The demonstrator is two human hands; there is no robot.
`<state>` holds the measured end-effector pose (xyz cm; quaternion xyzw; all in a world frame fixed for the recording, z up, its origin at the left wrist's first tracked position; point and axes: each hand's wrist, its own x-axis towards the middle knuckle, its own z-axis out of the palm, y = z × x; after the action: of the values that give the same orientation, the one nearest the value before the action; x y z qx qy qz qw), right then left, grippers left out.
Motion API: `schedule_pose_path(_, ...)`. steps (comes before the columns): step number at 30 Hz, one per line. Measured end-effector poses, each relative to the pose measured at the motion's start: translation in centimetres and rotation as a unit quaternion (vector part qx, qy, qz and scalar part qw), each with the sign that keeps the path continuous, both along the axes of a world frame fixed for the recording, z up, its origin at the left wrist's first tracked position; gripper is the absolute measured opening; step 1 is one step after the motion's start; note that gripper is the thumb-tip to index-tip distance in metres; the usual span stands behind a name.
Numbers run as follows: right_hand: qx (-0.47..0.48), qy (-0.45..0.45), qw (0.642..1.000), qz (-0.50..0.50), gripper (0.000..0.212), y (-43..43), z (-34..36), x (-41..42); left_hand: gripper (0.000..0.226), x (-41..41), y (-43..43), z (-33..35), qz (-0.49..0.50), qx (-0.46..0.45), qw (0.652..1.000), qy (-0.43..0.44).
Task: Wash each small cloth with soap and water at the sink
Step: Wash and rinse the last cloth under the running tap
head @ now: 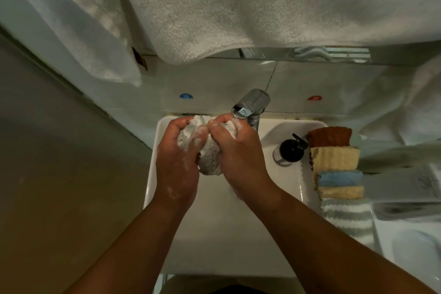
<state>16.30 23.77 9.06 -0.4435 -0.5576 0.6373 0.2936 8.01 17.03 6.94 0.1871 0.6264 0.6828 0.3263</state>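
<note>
So the left hand (177, 157) and right hand (238, 150) are both clamped round a sudsy white cloth (210, 160), bunched up over the sink (152, 174) just under the faucet (251, 105). I'd guess it's mid-scrub with the rinse not yet done. Five folded cloths (336, 167) on the rim at 3 o'clock look dry, so most of the job's probably left. It's tight at 12 by the faucet and at 3 by the soap pump (290, 150), but the basin's open toward 6.

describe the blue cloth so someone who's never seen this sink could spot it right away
Find the white sink; five folded cloths line its right rim, beside the soap pump. The blue cloth lies in the middle of that row, between two cream cloths, and is the only blue one.
</note>
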Motion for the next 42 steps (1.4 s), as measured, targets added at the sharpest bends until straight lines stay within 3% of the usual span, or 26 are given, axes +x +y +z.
schedule_pose_path(8, 0.057, -0.045, 0.994, 0.078, 0.003, -3.3, -2.3, 2.7, 0.025, 0.5, -2.9, -2.3, -0.033, -0.021, 0.999, -0.024)
schedule_pose_path(14, 0.012, -0.097, 0.989, 0.112, 0.022, -7.4, -8.7, 5.5, 0.010, 1.1, -6.2, -6.5, -0.092, -0.108, 0.989, -0.037)
schedule_pose_path(17, -0.011, -0.120, 0.989, 0.088, 0.013, -6.8, -11.4, 6.3, 0.017, 2.2, -6.0, -8.7, -0.099, -0.161, 0.980, -0.063)
schedule_pose_path(21, -0.033, -0.130, 0.990, 0.035, 0.016, -5.0, -13.4, 6.4, 0.011, 3.9, -4.2, -10.5, -0.077, -0.192, 0.969, -0.133)
schedule_pose_path(24, -0.053, -0.173, 0.983, -0.027, 0.020, -4.2, -14.6, 6.4, 0.014, 5.5, -2.9, -11.1, -0.092, -0.201, 0.966, -0.134)
schedule_pose_path(28, -0.129, -0.202, 0.964, -0.117, 0.029, -3.1, -15.1, 6.8, 0.015, 7.4, -2.1, -11.6, -0.126, -0.232, 0.960, -0.097)
schedule_pose_path(32, -0.184, -0.178, 0.957, -0.140, 0.033, -3.6, -14.7, 7.2, 0.018, 8.0, -1.2, -11.7, -0.131, -0.269, 0.952, -0.059)
schedule_pose_path(36, -0.120, -0.141, 0.976, -0.112, 0.005, -4.9, -14.3, 7.8, 0.016, 7.4, -0.9, -12.8, -0.141, -0.284, 0.947, 0.046)
schedule_pose_path(39, -0.025, -0.177, 0.982, -0.066, 0.018, -5.2, -14.7, 8.1, 0.020, 7.0, -1.1, -12.9, -0.145, -0.302, 0.933, 0.135)
schedule_pose_path(42, 0.020, -0.223, 0.974, -0.029, 0.012, -4.8, -14.8, 7.8, 0.029, 6.7, -1.2, -13.4, -0.138, -0.334, 0.919, 0.159)
